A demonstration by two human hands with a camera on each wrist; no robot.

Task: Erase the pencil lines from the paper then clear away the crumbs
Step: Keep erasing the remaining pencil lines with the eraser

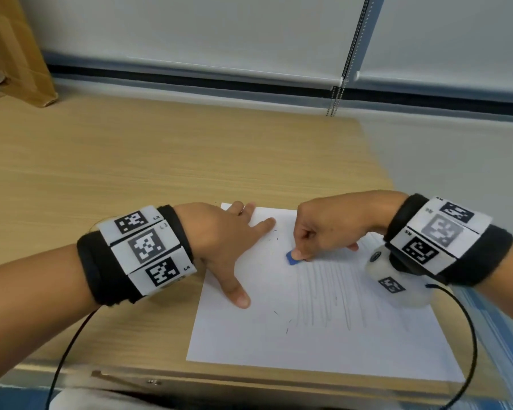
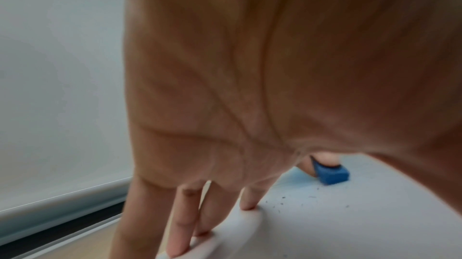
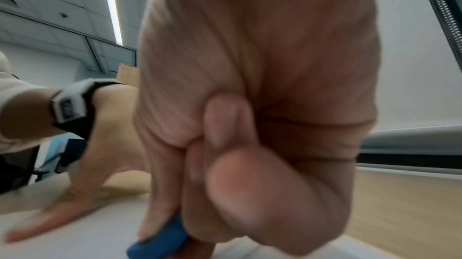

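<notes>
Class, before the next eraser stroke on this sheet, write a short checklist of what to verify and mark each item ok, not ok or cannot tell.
1. Paper held down: left hand rests spread on its left part. Ok.
2. Eraser gripped: right hand pinches it. Ok.
3. Eraser touching the sheet: ok.
4. Pencil lines gone: faint strokes remain. Not ok.
5. Crumbs cleared: specks lie scattered. Not ok.
6. Sheet fully on the desk: its near right corner seems to overhang. Cannot tell.
</notes>
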